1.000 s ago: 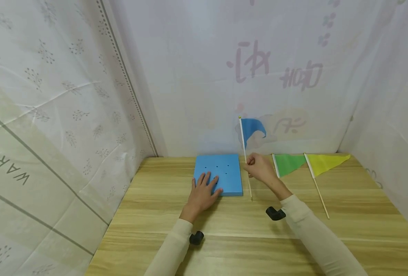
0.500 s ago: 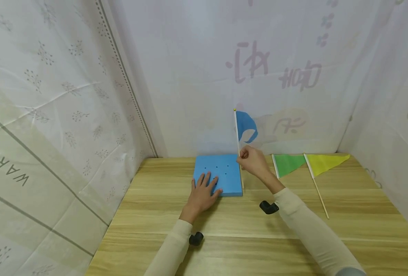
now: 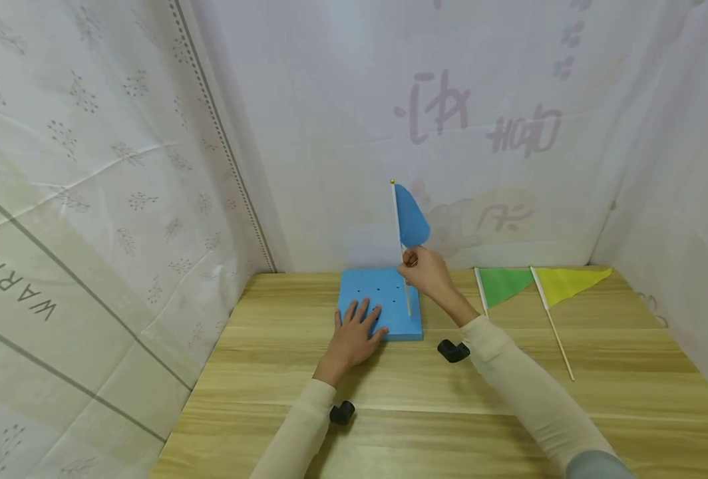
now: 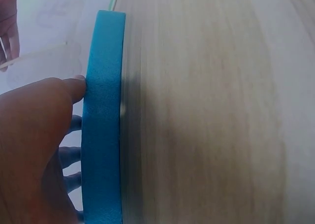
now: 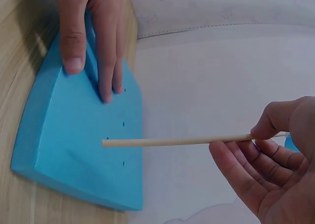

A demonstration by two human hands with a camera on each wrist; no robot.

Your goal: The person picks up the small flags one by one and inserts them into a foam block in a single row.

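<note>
My right hand [image 3: 430, 271] pinches the wooden stick of a small blue flag [image 3: 411, 218] between thumb and fingers. The stick's lower end [image 5: 106, 143] hovers over a blue foam board [image 3: 398, 327] dotted with small dark holes; in the right wrist view it stands apart from the surface. Fingers spread, my left hand [image 3: 354, 336] rests on the board's front left part and covers some of it. Seen from the left wrist, the board's thick side [image 4: 103, 111] lies along the table, with the thumb at its upper edge.
A green flag [image 3: 506, 286] and a yellow flag [image 3: 569, 285] lie on the wooden table [image 3: 402, 439] to the right, near its back edge. Printed curtains [image 3: 318, 133] hang behind and at both sides.
My right hand has carried the blue flag leftward and slightly up, from beside the board to above its right part. The left hand has stayed in place on the board.
</note>
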